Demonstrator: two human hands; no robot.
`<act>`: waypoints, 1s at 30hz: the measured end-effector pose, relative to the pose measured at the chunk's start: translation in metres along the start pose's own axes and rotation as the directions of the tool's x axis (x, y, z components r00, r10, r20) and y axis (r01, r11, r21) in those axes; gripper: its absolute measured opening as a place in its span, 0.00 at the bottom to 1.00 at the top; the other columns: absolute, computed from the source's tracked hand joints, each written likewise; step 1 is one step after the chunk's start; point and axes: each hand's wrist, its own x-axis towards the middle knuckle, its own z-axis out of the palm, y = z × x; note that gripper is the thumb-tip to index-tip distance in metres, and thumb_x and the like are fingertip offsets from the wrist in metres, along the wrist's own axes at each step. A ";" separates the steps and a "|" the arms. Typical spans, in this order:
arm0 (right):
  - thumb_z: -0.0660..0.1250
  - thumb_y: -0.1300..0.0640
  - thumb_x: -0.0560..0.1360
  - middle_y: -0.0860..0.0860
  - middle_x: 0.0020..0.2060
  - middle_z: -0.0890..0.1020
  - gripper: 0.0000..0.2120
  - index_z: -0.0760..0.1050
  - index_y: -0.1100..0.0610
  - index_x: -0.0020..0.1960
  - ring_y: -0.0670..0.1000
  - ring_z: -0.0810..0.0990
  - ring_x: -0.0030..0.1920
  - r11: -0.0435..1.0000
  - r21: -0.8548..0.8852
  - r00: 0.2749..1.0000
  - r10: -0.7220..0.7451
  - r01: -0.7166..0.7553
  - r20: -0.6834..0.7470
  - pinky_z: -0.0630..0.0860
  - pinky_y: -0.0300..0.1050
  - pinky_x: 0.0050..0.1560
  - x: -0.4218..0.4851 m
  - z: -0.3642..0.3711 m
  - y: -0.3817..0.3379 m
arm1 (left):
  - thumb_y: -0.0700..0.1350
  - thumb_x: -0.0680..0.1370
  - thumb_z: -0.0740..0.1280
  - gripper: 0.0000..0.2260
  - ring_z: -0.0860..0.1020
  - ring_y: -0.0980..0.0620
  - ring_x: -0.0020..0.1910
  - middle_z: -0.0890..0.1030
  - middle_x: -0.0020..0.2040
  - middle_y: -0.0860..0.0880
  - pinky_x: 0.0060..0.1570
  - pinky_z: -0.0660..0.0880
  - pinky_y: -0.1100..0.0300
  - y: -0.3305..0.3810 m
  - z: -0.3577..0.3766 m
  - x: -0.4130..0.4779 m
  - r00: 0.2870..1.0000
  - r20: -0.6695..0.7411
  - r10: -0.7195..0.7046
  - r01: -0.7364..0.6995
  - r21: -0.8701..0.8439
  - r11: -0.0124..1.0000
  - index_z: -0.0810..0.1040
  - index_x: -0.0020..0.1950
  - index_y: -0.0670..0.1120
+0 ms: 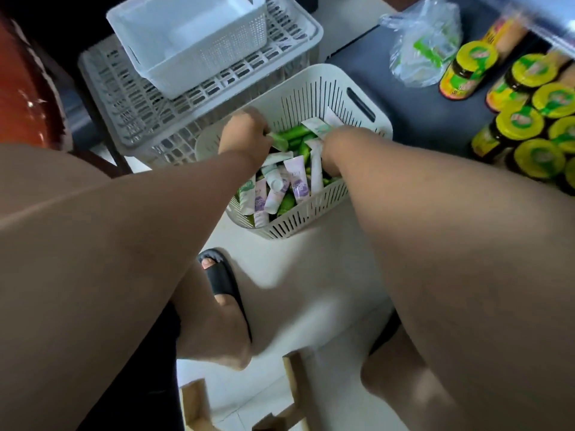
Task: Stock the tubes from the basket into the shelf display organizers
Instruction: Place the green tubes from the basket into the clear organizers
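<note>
I see the cream slotted plastic basket [314,217] on the floor, heaped with green and white-purple squeeze tubes [295,181]. My left hand [245,135] clenches a green tube [278,140]. My right hand [334,154] has its fingers buried, so I can't tell its grip.

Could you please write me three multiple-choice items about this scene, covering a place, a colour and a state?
1. The white bin sits: A on the crate; B on the floor; C on a chair.
2. The jar lids are: A red; B yellow-green; C blue.
3. The left hand: A lies flat; B grips a green tube; C holds a cloth.

Key: A, it rests on the crate's grid top. B, they are yellow with green labels. B, its fingers curl round the tube inside the basket.
</note>
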 end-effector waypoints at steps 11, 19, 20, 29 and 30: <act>0.64 0.66 0.77 0.60 0.57 0.79 0.03 0.74 0.63 0.51 0.57 0.81 0.58 0.242 0.932 0.962 0.113 -0.268 0.248 0.81 0.52 0.60 0.010 -0.042 0.031 | 0.34 0.76 0.68 0.18 0.77 0.50 0.45 0.77 0.56 0.47 0.41 0.79 0.56 0.012 -0.042 0.007 0.980 -0.088 -0.180 0.151 -0.263 0.953 0.75 0.64 0.46; 0.62 0.71 0.79 0.63 0.52 0.78 0.04 0.74 0.69 0.52 0.59 0.79 0.55 -0.478 0.843 0.965 -0.194 -0.248 0.174 0.80 0.51 0.58 -0.005 -0.047 0.029 | 0.39 0.73 0.76 0.07 0.82 0.51 0.37 0.83 0.41 0.47 0.33 0.79 0.65 0.028 -0.073 0.017 0.890 0.081 -0.448 0.378 -0.681 0.627 0.84 0.50 0.43; 0.62 0.72 0.79 0.63 0.51 0.78 0.04 0.74 0.69 0.52 0.58 0.80 0.53 -0.479 0.846 0.969 -0.194 -0.232 0.156 0.80 0.50 0.58 -0.008 -0.050 0.027 | 0.36 0.73 0.76 0.08 0.85 0.48 0.43 0.85 0.44 0.45 0.43 0.83 0.59 0.032 -0.079 0.018 0.893 0.122 -0.434 0.367 -0.755 0.543 0.83 0.49 0.43; 0.63 0.73 0.78 0.62 0.52 0.81 0.15 0.74 0.56 0.56 0.57 0.84 0.46 -0.442 0.895 0.998 -0.012 0.051 -0.063 0.82 0.44 0.36 -0.059 -0.082 0.001 | 0.38 0.80 0.69 0.06 0.84 0.48 0.42 0.86 0.44 0.46 0.51 0.84 0.47 0.071 -0.140 0.000 0.962 0.075 -0.261 0.191 -0.871 0.453 0.80 0.49 0.48; 0.64 0.75 0.76 0.62 0.53 0.81 0.18 0.76 0.53 0.53 0.58 0.85 0.48 -0.415 0.904 0.994 0.053 0.105 -0.092 0.83 0.45 0.38 -0.066 -0.084 0.000 | 0.38 0.80 0.69 0.06 0.84 0.48 0.41 0.86 0.43 0.46 0.52 0.83 0.47 0.078 -0.148 -0.005 0.967 0.059 -0.248 0.172 -0.868 0.465 0.80 0.48 0.49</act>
